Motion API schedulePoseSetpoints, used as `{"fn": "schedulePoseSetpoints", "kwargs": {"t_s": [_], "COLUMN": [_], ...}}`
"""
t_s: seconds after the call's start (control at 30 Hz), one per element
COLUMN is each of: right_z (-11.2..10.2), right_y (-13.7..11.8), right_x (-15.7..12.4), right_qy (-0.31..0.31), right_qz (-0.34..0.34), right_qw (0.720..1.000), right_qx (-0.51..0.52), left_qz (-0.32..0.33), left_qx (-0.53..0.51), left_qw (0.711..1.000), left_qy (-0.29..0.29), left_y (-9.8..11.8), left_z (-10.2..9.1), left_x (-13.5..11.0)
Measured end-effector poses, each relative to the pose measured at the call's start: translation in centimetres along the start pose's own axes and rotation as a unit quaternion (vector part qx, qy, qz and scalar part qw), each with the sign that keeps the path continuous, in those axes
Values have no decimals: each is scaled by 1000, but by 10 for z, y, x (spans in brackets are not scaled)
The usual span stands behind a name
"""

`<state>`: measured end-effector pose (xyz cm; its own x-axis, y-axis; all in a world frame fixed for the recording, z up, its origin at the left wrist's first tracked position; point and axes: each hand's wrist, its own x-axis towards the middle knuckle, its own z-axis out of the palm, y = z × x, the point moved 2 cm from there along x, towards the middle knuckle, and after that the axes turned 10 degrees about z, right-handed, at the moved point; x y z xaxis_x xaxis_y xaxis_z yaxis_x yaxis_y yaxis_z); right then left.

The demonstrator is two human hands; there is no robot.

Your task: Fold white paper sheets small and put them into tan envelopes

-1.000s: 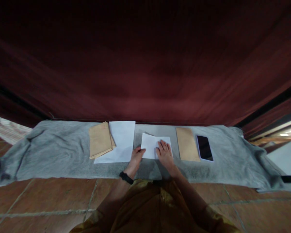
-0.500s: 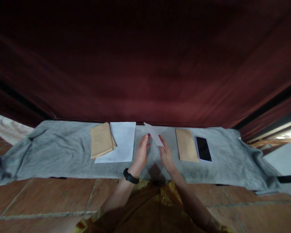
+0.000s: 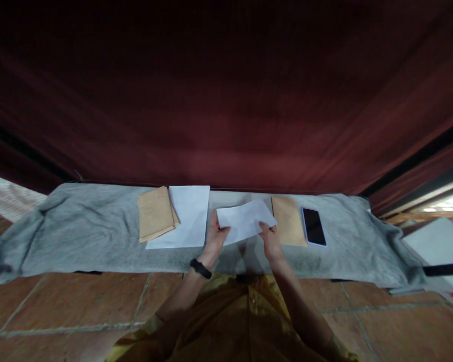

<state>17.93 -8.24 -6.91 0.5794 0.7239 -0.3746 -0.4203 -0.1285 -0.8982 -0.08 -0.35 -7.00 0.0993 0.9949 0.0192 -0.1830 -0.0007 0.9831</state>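
Grey cloth (image 3: 94,226) stretches right across, with a big white sheet (image 3: 191,221) on it. Smaller white paper (image 3: 245,217) is mid-cloth, left hand (image 3: 215,237) pinching one end, right hand (image 3: 271,241) pinching near the other. Brown envelope stack (image 3: 154,213) overlaps the big sheet, lone brown envelope (image 3: 290,223) over right, phone (image 3: 314,226) just beside it.

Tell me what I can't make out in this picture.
Head view:
- held white paper: underside faces away
- right hand: some fingers hidden behind that paper
- flat white sheet: partly covered by the brown envelopes
- envelope count: unclear, they overlap
- top envelope's faint mark: too small to read
- patterned fabric: cut off by the left edge
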Motion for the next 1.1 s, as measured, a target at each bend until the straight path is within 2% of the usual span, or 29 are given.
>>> {"fn": "schedulePoseSetpoints", "kwargs": {"t_s": [0.2,0.37,0.5,0.63,0.73,0.9,1.03,1.1], "right_z": [-25,-37,-43,-49,-52,-49,-46,-41], "right_y": [3,28,40,35,28,22,18,17], "right_x": [5,-5,-9,-4,1,4,-3,-6], "right_qy": [27,11,5,2,25,51,86,95], "right_qz": [24,39,9,-39,-89,-142,-180,-204], "right_qw": [999,997,991,974,943,876,802,777], "right_qx": [-13,-70,-130,-221,-318,-458,-563,-588], "left_qz": [66,91,136,138,142,144,177,212], "left_qx": [155,238,294,381,419,466,553,572], "left_qw": [984,965,942,908,891,865,808,783], "left_qy": [-55,-66,-88,-108,-106,-119,-105,-122], "left_y": [-4,3,8,0,-6,-7,-2,-3], "left_z": [-19,-21,-14,-12,-15,-16,-9,1], "left_x": [32,49,51,38,27,15,3,-3]}}
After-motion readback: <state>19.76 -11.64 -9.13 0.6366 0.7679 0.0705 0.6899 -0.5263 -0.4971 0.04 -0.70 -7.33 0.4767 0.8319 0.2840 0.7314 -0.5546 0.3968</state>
